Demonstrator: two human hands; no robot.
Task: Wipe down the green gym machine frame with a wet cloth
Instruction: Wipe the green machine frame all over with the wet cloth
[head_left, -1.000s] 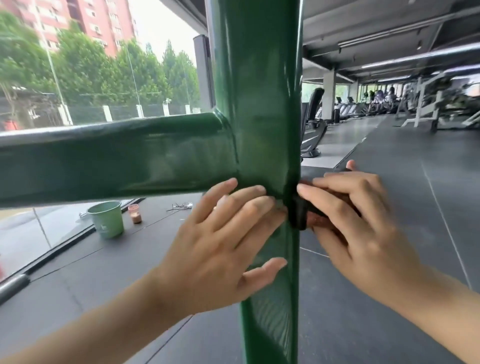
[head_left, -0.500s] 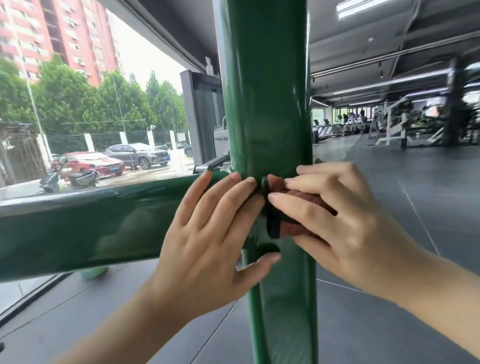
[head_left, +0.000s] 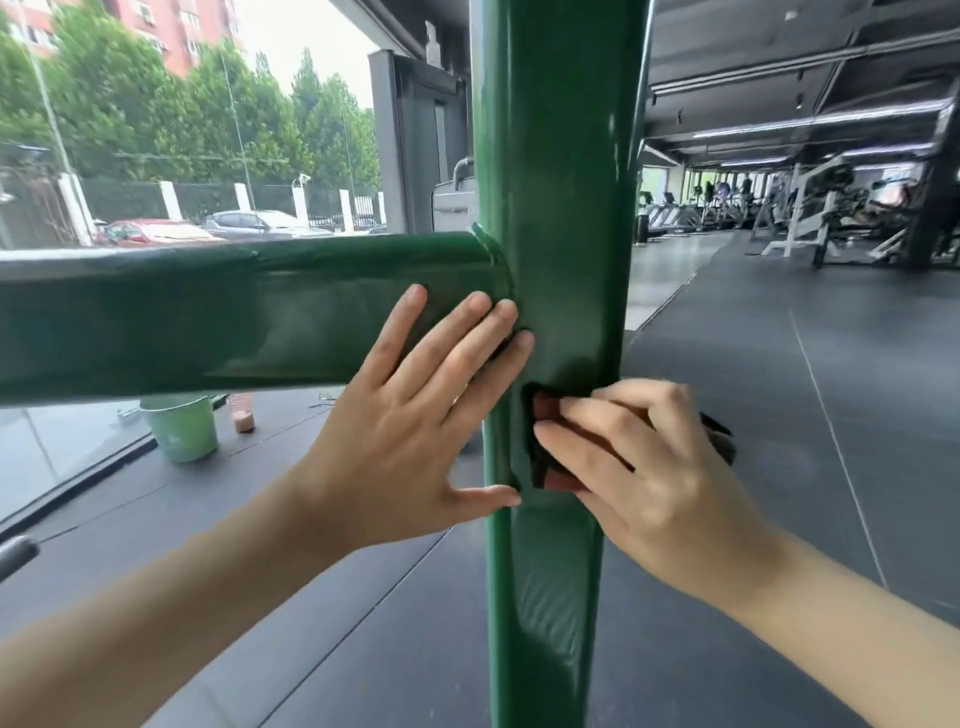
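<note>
Head view: right hand (head_left: 644, 483) presses a soft, limp red-brown wet cloth (head_left: 548, 452) against the glossy green steel upright post (head_left: 561, 182), fingers curled over it. Left hand (head_left: 410, 431) lies flat, fingers straight, at the green crossbar (head_left: 208, 312) joint; the frame looks rigid and likely slick when wet, so brace there, mint-green plastic bucket (head_left: 182, 428) on the floor beyond

The gym machine frame (head_left: 561, 182) is glossy dark green, both its upright post and its crossbar (head_left: 234, 312). The cloth (head_left: 550, 447) is reddish brown with a black edge. On the dark grey floor (head_left: 779, 415) stand a pale mint-green bucket (head_left: 182, 426) and a small pinkish-brown cup (head_left: 242, 415).
</note>
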